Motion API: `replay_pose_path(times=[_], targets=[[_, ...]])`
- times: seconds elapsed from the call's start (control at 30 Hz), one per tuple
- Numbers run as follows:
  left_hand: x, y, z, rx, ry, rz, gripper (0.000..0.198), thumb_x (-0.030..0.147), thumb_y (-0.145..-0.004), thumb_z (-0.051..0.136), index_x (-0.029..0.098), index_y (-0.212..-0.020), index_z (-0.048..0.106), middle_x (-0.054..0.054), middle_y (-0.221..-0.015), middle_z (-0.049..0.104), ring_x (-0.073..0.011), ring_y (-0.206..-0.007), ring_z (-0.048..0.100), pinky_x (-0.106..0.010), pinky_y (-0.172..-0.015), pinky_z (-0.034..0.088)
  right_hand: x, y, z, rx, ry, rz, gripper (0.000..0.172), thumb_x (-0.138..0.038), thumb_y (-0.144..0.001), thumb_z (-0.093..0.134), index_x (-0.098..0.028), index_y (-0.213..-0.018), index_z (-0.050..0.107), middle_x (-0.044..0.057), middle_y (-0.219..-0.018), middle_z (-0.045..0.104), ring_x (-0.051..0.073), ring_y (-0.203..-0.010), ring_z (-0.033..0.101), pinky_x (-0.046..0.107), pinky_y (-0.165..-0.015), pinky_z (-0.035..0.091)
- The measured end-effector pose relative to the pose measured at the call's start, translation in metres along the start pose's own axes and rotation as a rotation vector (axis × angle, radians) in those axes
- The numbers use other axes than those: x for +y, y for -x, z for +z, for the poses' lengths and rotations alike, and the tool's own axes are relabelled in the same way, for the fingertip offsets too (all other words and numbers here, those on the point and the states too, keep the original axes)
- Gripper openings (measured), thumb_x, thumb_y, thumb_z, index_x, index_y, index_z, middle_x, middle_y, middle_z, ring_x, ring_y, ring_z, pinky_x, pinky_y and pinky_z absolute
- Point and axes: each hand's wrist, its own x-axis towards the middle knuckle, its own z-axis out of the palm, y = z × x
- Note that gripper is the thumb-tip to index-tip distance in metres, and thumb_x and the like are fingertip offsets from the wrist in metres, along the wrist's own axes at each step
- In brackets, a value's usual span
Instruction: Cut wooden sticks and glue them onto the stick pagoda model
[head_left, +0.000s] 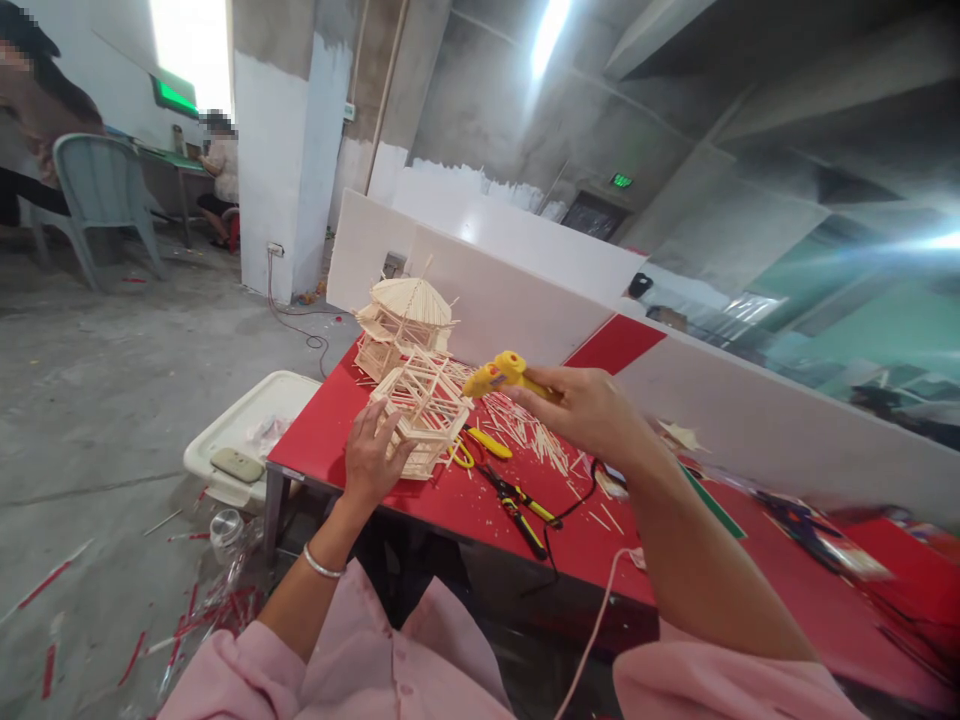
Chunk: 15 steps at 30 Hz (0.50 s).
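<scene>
My left hand (373, 455) is closed around the near left side of a wooden stick model (424, 410), an open frame of thin pale sticks standing on the red table (315, 430). In my right hand (592, 410) is a yellow glue gun (499, 374), its nozzle pointing left at the upper right edge of the frame. Whether the nozzle touches a stick, I cannot tell. Behind the frame stands a roofed stick pavilion (409, 310). Many loose sticks (529, 425) lie scattered to the right of the frame.
Pliers (517, 500) with black and yellow handles and another yellow-handled tool (487, 441) lie near the table's front. A white partition (510, 290) borders the far side. A cream bin lid (277, 410) holds a phone-like object at left. People sit far left.
</scene>
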Motion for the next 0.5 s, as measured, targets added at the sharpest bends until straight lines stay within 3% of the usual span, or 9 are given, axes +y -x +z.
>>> replay_pose_path(times=[0.1,0.23,0.33,0.5], targets=[[0.003,0.000,0.000,0.017,0.009,-0.021,0.047,0.043,-0.087,0.066,0.019,-0.127,0.061,-0.020,-0.142,0.054,-0.0340,-0.132,0.050,-0.053,-0.107,0.045,0.015,0.022,0.011,0.073,-0.037,0.073,0.055,-0.066,-0.089,0.046,-0.020,-0.090,0.076,0.000,-0.055,0.054,0.012,-0.051,0.048,0.026,-0.052,0.031],[0.005,-0.002,0.002,0.026,-0.009,-0.014,0.050,0.042,-0.086,0.068,0.019,-0.129,0.059,-0.020,-0.143,0.052,-0.0347,-0.134,0.048,-0.053,-0.108,0.044,0.033,0.045,0.047,0.226,-0.150,0.231,0.061,-0.071,-0.086,0.045,-0.018,-0.090,0.075,0.000,-0.055,0.054,0.015,-0.052,0.049,0.027,-0.052,0.033],[0.006,-0.004,0.005,0.018,-0.018,0.002,0.049,0.041,-0.085,0.068,0.019,-0.128,0.060,-0.019,-0.144,0.051,-0.0344,-0.136,0.046,-0.053,-0.110,0.042,0.039,0.053,0.070,0.230,-0.269,0.292,0.058,-0.069,-0.085,0.048,-0.017,-0.087,0.075,0.001,-0.056,0.056,0.015,-0.053,0.049,0.028,-0.053,0.035],[0.010,-0.003,0.010,0.007,-0.015,0.002,0.045,0.041,-0.086,0.067,0.019,-0.126,0.062,-0.019,-0.146,0.050,-0.0351,-0.139,0.042,-0.055,-0.111,0.039,0.032,0.062,0.090,0.211,-0.622,0.326,0.047,-0.062,-0.085,0.055,-0.018,-0.088,0.073,0.003,-0.070,0.064,0.016,-0.061,0.052,0.028,-0.058,0.040]])
